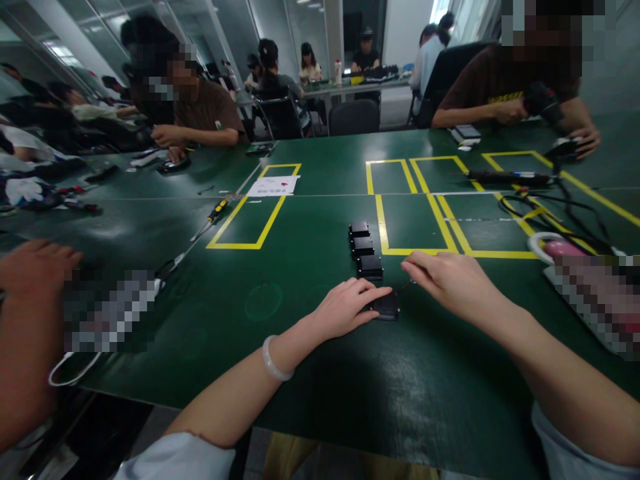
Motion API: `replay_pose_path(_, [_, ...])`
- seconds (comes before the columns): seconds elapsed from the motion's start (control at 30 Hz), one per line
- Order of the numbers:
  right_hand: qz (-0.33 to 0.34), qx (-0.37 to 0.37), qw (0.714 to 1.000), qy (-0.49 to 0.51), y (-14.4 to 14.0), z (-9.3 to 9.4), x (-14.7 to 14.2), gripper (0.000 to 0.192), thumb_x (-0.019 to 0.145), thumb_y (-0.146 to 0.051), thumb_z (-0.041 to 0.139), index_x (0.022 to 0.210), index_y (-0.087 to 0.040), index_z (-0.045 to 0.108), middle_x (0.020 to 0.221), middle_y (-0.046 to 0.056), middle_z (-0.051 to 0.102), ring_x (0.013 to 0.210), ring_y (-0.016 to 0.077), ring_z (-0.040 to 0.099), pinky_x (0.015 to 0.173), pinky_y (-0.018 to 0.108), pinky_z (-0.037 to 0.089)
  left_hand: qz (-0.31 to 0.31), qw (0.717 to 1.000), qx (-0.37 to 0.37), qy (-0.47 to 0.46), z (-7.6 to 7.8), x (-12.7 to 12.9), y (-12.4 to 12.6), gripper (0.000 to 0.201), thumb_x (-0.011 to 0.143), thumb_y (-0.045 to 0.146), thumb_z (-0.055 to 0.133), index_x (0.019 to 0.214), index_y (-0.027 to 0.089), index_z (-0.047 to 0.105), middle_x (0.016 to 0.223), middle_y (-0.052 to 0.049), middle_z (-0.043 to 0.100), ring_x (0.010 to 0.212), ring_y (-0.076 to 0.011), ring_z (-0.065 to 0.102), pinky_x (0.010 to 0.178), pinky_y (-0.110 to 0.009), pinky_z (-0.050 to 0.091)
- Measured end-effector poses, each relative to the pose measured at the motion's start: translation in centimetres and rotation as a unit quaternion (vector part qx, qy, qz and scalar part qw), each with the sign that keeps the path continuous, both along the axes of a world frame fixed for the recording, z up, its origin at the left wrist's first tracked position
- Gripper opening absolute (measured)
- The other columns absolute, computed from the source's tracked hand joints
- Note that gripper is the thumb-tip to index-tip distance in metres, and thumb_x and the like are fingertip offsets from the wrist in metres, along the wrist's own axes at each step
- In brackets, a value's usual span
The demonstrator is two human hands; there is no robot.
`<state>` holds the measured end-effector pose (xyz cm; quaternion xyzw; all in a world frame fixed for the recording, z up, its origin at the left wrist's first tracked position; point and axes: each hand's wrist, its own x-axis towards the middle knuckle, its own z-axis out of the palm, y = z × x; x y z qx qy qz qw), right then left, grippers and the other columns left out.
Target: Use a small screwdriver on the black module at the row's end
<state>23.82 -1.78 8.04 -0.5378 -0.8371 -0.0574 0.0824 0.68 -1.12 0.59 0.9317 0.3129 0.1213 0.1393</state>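
Observation:
My left hand [347,308], with a pale bracelet at its wrist, grips the nearest flat black rectangular part [387,305] against the green table. Its thumb lies along the near edge and its fingers reach over the top. Just to the right, my right hand [445,273] is closed in a pinch. Something thin and small shows below its fingertips near the part's far right corner, too small to name. Beyond the left hand, a short row of similar black parts [370,265] runs away from me, with small shiny points at their corners.
Yellow tape rectangles [417,252] mark the green table. A yellow-black screwdriver [217,211] and a paper label [274,185] lie left. On the right are a black tool with cable [510,177] and a blurred pink item [590,287]. Another person's arm [30,333] is at far left; co-workers sit opposite.

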Motion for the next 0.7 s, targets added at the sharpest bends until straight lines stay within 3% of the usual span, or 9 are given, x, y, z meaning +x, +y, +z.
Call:
replay_pose_path(0.23, [0.078, -0.005, 0.994, 0.077, -0.3, -0.4, 0.7, 0.027, 0.095, -0.024, 0.039, 0.112, -0.017, 0.059, 0.081, 0.006, 0.072, 0.070, 0.0211, 0.067, 0.060, 0.030, 0.043, -0.002, 1.000, 0.000, 0.001, 0.2, 0.1, -0.1, 0.048, 0.096, 0.035, 0.052, 0.142, 0.029, 0.039, 0.123, -0.006, 0.054, 0.105, -0.0200, 0.053, 0.092, -0.034, 0.046])
replay_pose_path(0.43, [0.120, -0.008, 0.988, 0.092, -0.4, -0.4, 1.3, 0.019, 0.095, -0.023, 0.040, 0.102, -0.018, 0.057, 0.088, 0.005, 0.071, 0.076, 0.0189, 0.067, 0.064, 0.029, 0.044, 0.002, 1.000, -0.006, 0.007, 0.3, 0.1, 0.0, 0.049, 0.097, 0.036, 0.051, 0.143, 0.029, 0.038, 0.124, -0.006, 0.054, 0.106, -0.0206, 0.053, 0.092, -0.035, 0.046])
replay_pose_path(0.63, [0.032, 0.000, 0.997, 0.066, -0.1, -0.7, 1.3, 0.027, 0.098, -0.036, 0.037, 0.099, -0.019, 0.058, 0.072, 0.003, 0.068, 0.065, 0.0209, 0.065, 0.057, 0.029, 0.039, 0.001, 1.000, -0.012, 0.009, 0.1, 0.0, 0.1, 0.050, 0.097, 0.035, 0.051, 0.144, 0.030, 0.036, 0.126, -0.005, 0.053, 0.108, -0.0210, 0.052, 0.095, -0.037, 0.045])
replay_pose_path(0.7, [0.032, -0.005, 0.997, 0.070, -0.1, -0.7, 1.2, 0.026, 0.098, -0.035, 0.037, 0.101, -0.019, 0.057, 0.070, 0.003, 0.068, 0.065, 0.0204, 0.065, 0.057, 0.029, 0.039, 0.001, 1.000, -0.013, 0.010, 0.2, 0.0, 0.1, 0.050, 0.097, 0.034, 0.051, 0.144, 0.030, 0.036, 0.126, -0.005, 0.053, 0.108, -0.0209, 0.052, 0.095, -0.036, 0.045])
